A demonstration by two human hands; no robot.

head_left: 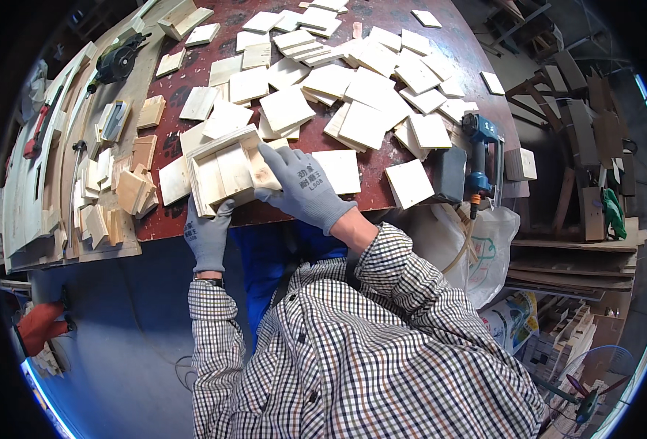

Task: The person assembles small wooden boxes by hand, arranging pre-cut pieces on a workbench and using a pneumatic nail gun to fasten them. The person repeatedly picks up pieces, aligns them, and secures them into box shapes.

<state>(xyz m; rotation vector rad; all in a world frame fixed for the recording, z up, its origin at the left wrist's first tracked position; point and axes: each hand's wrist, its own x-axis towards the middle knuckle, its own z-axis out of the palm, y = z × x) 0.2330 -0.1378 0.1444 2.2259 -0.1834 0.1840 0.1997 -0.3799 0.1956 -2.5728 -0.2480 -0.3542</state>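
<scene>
A small open wooden box [230, 172] is tilted at the near edge of the dark red table, its inside facing me. My left hand [208, 233], in a grey work glove, grips its lower left corner with the thumb at the near side. At the box's right wall, my gloved right hand [303, 184] is closed with its fingers over the upper edge and the thumb lower down. Behind the box lie many loose pale wooden squares [287, 107], overlapping in a heap. One wooden square [336, 171] lies just right of my right hand.
A blue nail gun [480, 150] with a hose stands at the table's right edge. On the left, a bench holds small wood blocks [134, 192], a dark power tool [118, 62] and a red-handled tool [36, 132]. Plastic bags [488, 252] hang below the right edge.
</scene>
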